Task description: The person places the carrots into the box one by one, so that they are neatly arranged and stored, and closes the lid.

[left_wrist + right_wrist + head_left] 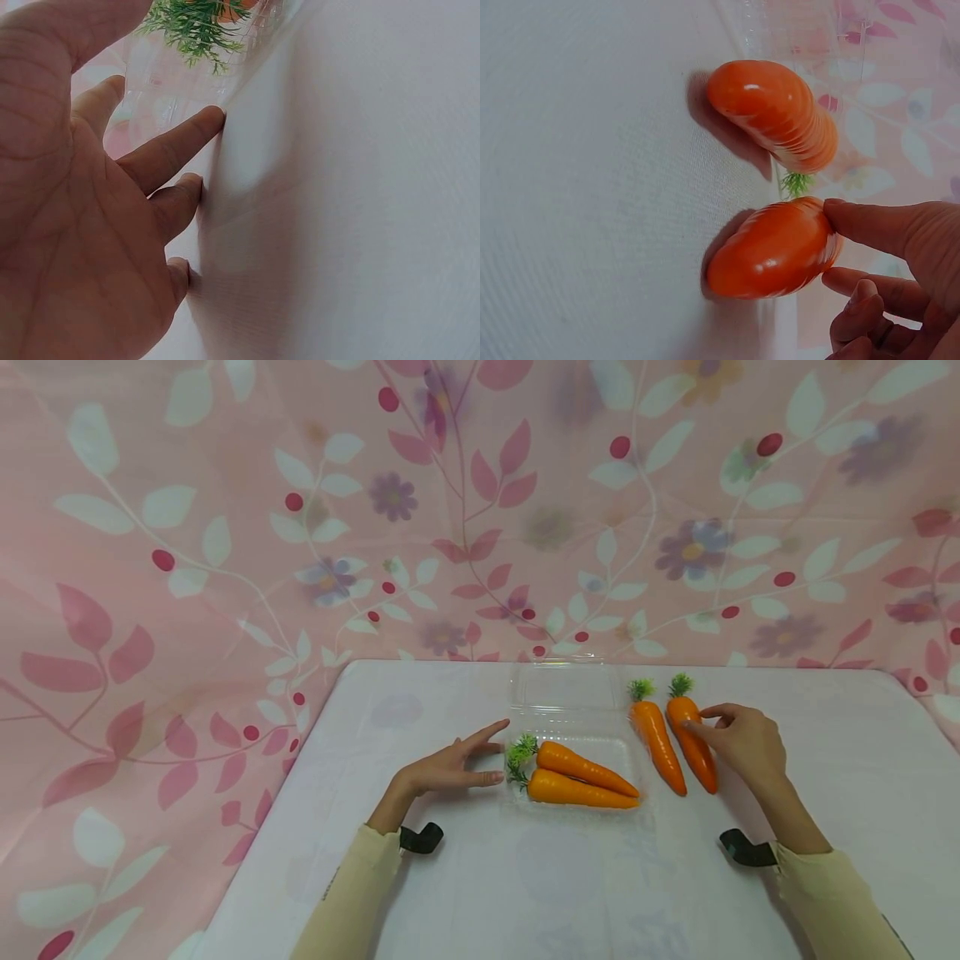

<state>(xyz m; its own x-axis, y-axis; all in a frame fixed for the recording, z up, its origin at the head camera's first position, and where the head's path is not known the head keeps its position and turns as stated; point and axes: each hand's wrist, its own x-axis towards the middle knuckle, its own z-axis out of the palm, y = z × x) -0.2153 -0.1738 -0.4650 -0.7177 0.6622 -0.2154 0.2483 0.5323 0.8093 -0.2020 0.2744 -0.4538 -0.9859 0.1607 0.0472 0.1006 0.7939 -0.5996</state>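
Resting flat on the white table (465, 893), our left hand (448, 770) lies with its fingers straight and spread, the fingertips (214, 116) touching the near left edge of the clear plastic clamshell tray (577, 727); it holds nothing. Just beyond those fingertips, inside the tray, lie two toy carrots side by side, the farther carrot (585, 767) and the nearer carrot (581, 792), green tops toward our left hand and tips pointing toward our right. The tray's lid stands open at the back.

Between the tray and our right hand, a third carrot (658, 747) lies on the table, untouched. Beside it, the fourth carrot (693, 743) is under our right hand (744, 743), whose thumb and fingertips (855, 217) pinch it near its leafy end; it rests on the table, not lifted.

We judge the packing about half done: two carrots are in the tray, two remain outside, and the lid is not yet closed.
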